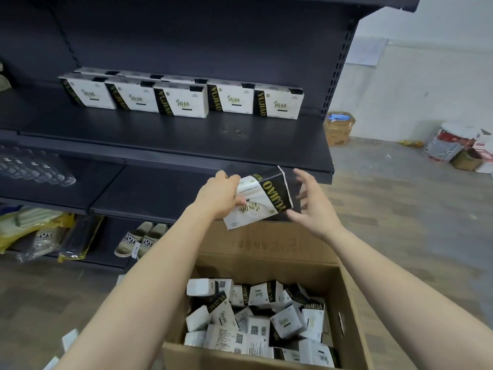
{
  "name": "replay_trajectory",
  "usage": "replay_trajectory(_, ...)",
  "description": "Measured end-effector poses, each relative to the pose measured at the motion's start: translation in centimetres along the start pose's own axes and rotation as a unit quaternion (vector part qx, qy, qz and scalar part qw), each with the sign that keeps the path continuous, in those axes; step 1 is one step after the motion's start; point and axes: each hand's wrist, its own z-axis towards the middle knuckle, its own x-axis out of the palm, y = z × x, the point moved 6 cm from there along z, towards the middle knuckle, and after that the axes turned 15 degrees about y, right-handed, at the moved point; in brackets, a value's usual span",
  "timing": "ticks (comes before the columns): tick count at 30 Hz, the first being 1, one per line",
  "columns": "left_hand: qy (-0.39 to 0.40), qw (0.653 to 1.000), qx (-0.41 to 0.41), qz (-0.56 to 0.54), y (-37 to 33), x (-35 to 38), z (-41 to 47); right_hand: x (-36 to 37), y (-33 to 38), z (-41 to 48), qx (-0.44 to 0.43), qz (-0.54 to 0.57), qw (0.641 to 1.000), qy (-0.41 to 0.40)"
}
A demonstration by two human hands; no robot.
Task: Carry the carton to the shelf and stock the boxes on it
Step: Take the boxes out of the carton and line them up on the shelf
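head | box (262,201) held above open carton (266,247), before shelf (173,137) | left hand (218,194) grips its white end | right hand (310,201) spread by black end, contact unclear | five front-row boxes (184,101), rear row (160,76) mostly hidden | carton's near edge cut off, heap uncountable

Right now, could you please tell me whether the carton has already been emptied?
No, the carton holds a jumble of boxes, and the left hand grips another box above it.
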Motion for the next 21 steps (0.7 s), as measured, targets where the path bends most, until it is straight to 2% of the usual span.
replay_trajectory(2, -0.031, 0.999, -0.011, -0.023, 0.3, -0.3, 0.1, 0.6, -1.4, 0.5, 0.061, 0.114, 0.992, 0.011)
replay_trajectory(3, -0.044, 0.998, -0.010, -0.047, 0.4, -0.5, 0.2, 1.0, -1.9, 0.7, 0.073, 0.136, 0.987, 0.034)
replay_trajectory(8, -0.088, 0.976, 0.047, -0.195, -1.4, -1.4, 0.4, 3.3, -0.9, 2.6, 0.059, 0.148, 0.971, 0.180)
replay_trajectory(13, -0.102, 0.963, 0.067, -0.242, -2.6, -1.6, 1.3, 2.7, -0.1, 4.6, 0.030, 0.313, 0.939, 0.141)
replay_trajectory(16, -0.095, 0.955, 0.068, -0.272, -2.5, -1.6, 1.7, 1.7, -0.7, 5.4, 0.031, 0.368, 0.921, 0.122)
replay_trajectory(18, -0.126, 0.948, 0.064, -0.286, -2.2, -2.0, 1.4, 0.9, -0.9, 6.0, 0.029, 0.367, 0.924, 0.108)
replay_trajectory(21, -0.203, 0.937, 0.057, -0.276, -1.5, -3.3, 0.2, -0.5, -0.7, 7.0, 0.017, 0.305, 0.946, 0.105)
